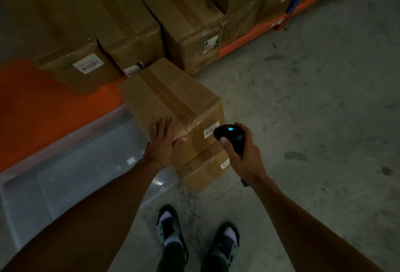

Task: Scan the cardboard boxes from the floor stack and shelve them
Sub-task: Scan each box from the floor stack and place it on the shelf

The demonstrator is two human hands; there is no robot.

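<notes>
A taped cardboard box (171, 98) tops the floor stack in the middle of the view, with a second box (203, 170) under it. My left hand (161, 143) lies flat on the top box's near corner, fingers straight. My right hand (242, 150) grips a black handheld scanner (230, 137) with a lit blue dot, its head close to the white barcode label (211, 132) on the top box's near face.
Several large labelled cardboard boxes (121, 22) fill the low shelf behind an orange beam (249, 35). A clear plastic bin (71, 176) sits at the left below the beam. My two feet (194, 235) stand on grey concrete floor (313, 109), which spreads to the right.
</notes>
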